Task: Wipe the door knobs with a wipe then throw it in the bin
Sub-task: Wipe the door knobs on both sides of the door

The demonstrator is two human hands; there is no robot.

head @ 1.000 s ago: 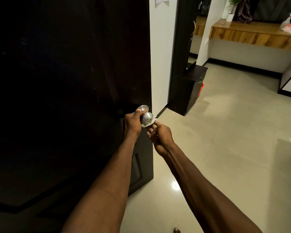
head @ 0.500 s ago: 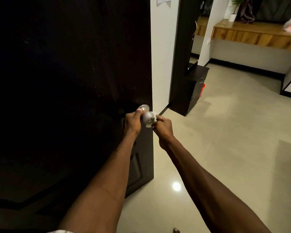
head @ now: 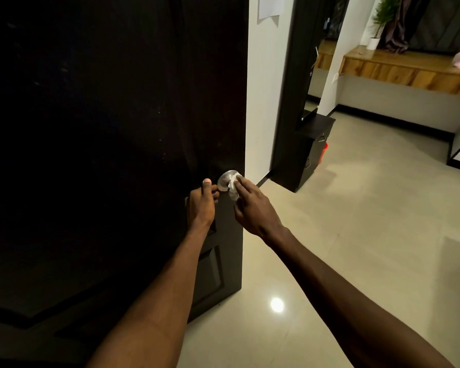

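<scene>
The dark door [head: 117, 128] stands open, its free edge toward the camera. The left hand [head: 201, 205] rests on the door face beside the knob [head: 225, 179], fingers curled, probably steadying the door; whether it grips anything cannot be told. The right hand [head: 252, 205] presses the wipe [head: 233, 187] against the knob with extended fingers. The knob's far side and most of the wipe are hidden. No bin is identifiable.
</scene>
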